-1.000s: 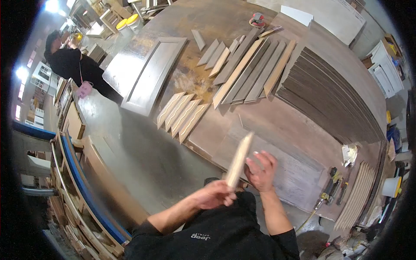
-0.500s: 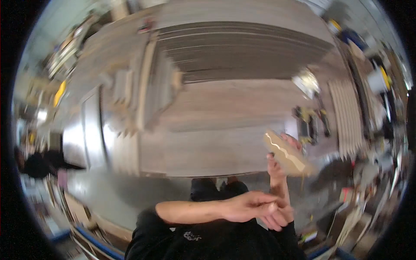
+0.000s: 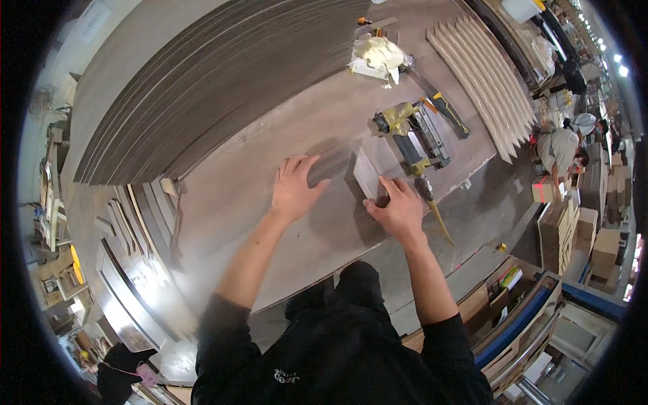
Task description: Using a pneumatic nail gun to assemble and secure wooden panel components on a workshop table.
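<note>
My right hand (image 3: 399,210) pinches the near end of a small flat wood piece (image 3: 366,175) between thumb and fingers. That piece stands or lies at the tabletop, casting a shadow to its left; its underside is hidden. To its left, my left hand (image 3: 294,192) hovers low over or rests on the brown tabletop (image 3: 233,216), with fingers spread and nothing in them. Just beyond my right hand lies a yellow-and-black nail gun (image 3: 413,138), its air hose (image 3: 439,219) hanging over the table edge.
A tall stack of dark boards (image 3: 223,88) fills the far left. Pale glue (image 3: 379,55) sits in a container near a hammer-like tool (image 3: 449,113). Pointed wood strips (image 3: 482,84) lie at right, panels (image 3: 135,290) at left. A co-worker (image 3: 559,150) bends over boxes beyond.
The view has turned rightward. My right hand has brought the wood piece, its wavy glue line now out of sight, down to the table. My left hand has moved from my right forearm to the tabletop.
</note>
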`<action>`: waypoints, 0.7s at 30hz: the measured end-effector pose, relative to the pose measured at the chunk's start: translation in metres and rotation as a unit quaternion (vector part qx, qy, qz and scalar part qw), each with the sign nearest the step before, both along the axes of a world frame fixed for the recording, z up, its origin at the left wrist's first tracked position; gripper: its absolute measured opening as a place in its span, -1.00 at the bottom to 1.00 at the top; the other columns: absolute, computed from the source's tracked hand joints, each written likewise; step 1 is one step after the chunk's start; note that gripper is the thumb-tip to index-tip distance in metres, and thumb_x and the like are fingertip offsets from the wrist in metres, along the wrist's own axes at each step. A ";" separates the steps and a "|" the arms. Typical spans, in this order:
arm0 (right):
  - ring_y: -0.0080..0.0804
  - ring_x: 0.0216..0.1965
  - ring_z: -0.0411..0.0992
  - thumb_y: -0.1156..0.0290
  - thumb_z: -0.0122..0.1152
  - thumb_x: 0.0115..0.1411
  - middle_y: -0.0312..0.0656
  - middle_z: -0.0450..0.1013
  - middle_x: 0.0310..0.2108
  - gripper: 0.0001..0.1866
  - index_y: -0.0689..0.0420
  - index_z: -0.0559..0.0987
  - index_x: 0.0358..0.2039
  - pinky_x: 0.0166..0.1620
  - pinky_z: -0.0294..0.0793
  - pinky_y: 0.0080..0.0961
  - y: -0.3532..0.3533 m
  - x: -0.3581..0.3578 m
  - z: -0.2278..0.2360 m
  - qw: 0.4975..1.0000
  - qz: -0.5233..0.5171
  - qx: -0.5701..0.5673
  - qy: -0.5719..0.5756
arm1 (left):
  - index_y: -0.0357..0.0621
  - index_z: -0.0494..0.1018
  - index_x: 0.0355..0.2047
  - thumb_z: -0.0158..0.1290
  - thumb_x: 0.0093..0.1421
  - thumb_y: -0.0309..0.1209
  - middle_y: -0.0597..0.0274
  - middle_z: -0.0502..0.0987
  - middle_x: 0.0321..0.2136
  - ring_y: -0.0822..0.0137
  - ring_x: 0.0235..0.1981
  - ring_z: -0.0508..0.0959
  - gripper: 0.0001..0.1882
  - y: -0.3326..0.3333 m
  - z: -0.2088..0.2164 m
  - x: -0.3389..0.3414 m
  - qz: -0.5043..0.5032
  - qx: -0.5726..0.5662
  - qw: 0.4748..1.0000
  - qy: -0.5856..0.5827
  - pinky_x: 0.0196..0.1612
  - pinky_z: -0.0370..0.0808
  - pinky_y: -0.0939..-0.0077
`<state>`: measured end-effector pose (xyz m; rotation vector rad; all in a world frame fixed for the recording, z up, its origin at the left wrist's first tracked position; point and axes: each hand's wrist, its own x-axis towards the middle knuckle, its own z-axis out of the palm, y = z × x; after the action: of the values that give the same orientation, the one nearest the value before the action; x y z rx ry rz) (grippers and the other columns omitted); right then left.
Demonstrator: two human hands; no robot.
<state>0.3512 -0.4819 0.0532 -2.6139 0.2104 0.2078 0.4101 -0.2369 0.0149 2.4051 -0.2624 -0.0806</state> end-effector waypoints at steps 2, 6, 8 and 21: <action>-0.07 -0.02 0.50 0.05 0.43 0.00 -0.11 0.50 -0.04 -0.37 0.01 0.57 0.10 0.08 0.36 -0.04 0.003 0.009 -0.009 0.998 0.042 -0.037 -0.026 | -0.03 0.50 0.09 0.32 0.09 -0.19 0.16 0.49 0.01 0.06 0.17 0.38 -0.44 -0.008 -0.006 0.008 -0.004 0.013 1.000 0.014 0.25 0.31 0.07; -0.08 -0.10 0.52 0.07 0.52 -0.05 -0.11 0.52 -0.13 -0.34 0.07 0.59 0.06 -0.08 0.46 -0.21 0.003 0.015 -0.016 0.992 0.075 -0.059 -0.081 | 0.00 0.53 0.02 0.34 0.04 -0.23 0.25 0.49 -0.04 0.14 0.11 0.41 -0.49 -0.017 -0.006 0.020 -0.012 0.025 0.999 0.044 0.17 0.30 0.15; -0.06 -0.10 0.52 0.06 0.52 -0.05 -0.10 0.51 -0.13 -0.34 0.07 0.59 0.06 -0.08 0.47 -0.21 0.003 0.017 -0.017 0.994 0.073 -0.049 -0.070 | 0.01 0.53 0.01 0.35 0.03 -0.22 0.26 0.49 -0.06 0.14 0.08 0.41 -0.49 -0.016 -0.008 0.020 -0.017 0.032 0.998 0.045 0.14 0.31 0.15; -0.05 -0.14 0.49 0.24 0.50 -0.04 -0.05 0.50 -0.14 -0.46 0.16 0.61 -0.03 -0.08 0.51 -0.25 0.024 0.051 -0.059 0.979 0.001 0.116 -0.167 | -0.04 0.57 -0.04 0.42 -0.06 -0.23 0.26 0.49 -0.14 0.17 -0.02 0.45 -0.45 -0.019 -0.014 0.021 -0.018 0.030 0.999 -0.006 0.08 0.33 0.21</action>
<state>0.4025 -0.4579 -0.0062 -2.3712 0.0607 -0.1958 0.4308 -0.2556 0.0014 2.4620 -0.3119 -0.0917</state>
